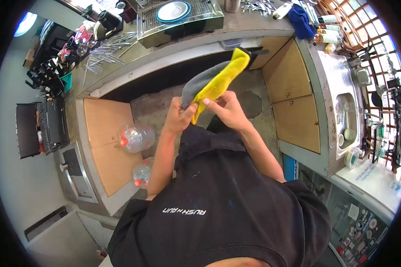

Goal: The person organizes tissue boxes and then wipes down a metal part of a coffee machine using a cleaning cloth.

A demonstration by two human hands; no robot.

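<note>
A two-sided cloth [220, 81], yellow on one face and grey on the other, is stretched up and away in front of my body. My left hand [180, 115] pinches its lower grey and yellow edge between thumb and fingers. At the yellow side, my right hand [229, 110] grips the cloth with the thumb on top and the fingers behind it. Both hands are close together, above my lap and the concrete floor. The cloth's far end hangs free towards the counter.
Ahead runs a counter [130, 61] with a metal drip tray [180, 36] bearing stacked plates [173, 11]. Scattered straws [110, 50] lie at left. Large plastic bottles [137, 138] stand by the left cabinet [110, 133]. A steel sink [346, 116] and wooden cabinet [292, 96] are at right.
</note>
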